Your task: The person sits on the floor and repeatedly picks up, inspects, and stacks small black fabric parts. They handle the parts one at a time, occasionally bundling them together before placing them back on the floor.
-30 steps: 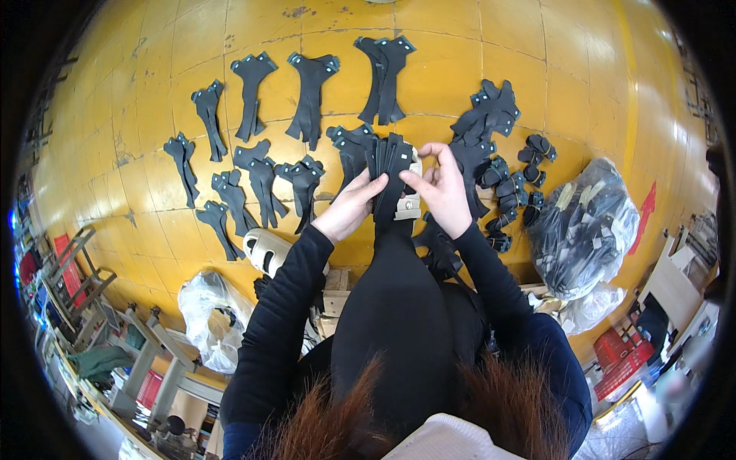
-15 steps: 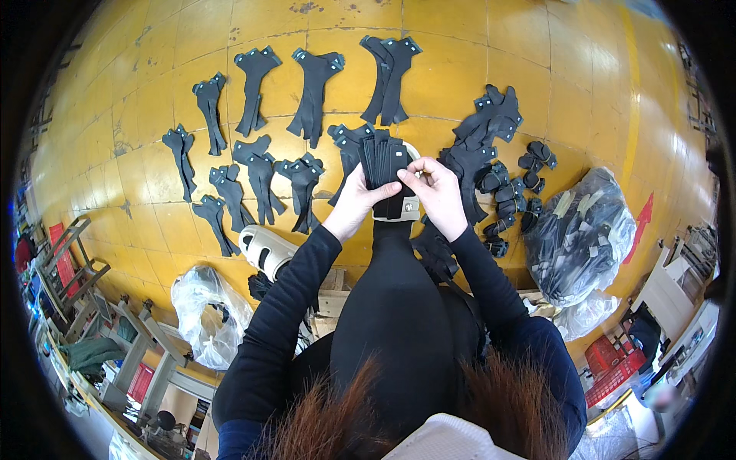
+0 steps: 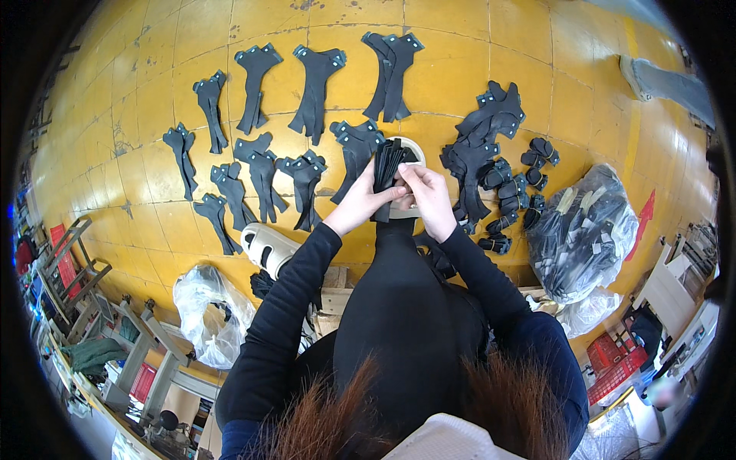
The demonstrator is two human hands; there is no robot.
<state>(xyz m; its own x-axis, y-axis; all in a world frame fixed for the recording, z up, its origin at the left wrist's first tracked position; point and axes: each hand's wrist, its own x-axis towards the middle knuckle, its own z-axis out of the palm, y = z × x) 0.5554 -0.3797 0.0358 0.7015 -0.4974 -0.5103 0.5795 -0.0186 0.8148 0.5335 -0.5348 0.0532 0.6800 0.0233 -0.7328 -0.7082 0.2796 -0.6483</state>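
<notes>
A stack of narrow black fabric strips (image 3: pixel 387 165) is held upright over my lap, its layers showing edge-on and slightly fanned at the top. My left hand (image 3: pixel 362 202) is closed round the lower left side of the stack, thumb in front. On its right side, my right hand (image 3: pixel 432 201) pinches at the edges of the strips with thumb and forefinger. Just beyond the hands lies a bundle of black fabric pieces (image 3: pixel 358 149) on the floor. Behind the stack shows a beige clog (image 3: pixel 412 149) on my foot; the other clog (image 3: pixel 268 249) is to the left.
Several more black fabric bundles (image 3: pixel 311 92) lie in rows on the yellow tiled floor (image 3: pixel 452 57). Rolled black bundles (image 3: pixel 509 195) sit at right, beside a clear bag of black pieces (image 3: pixel 580 238). Another plastic bag (image 3: pixel 211 314) stands left. A person's leg (image 3: pixel 675 88) is at far right.
The stack has turned from showing its flat front to showing its layered edges. My right fingers have shifted along its side. A person's leg has come into view at the upper right.
</notes>
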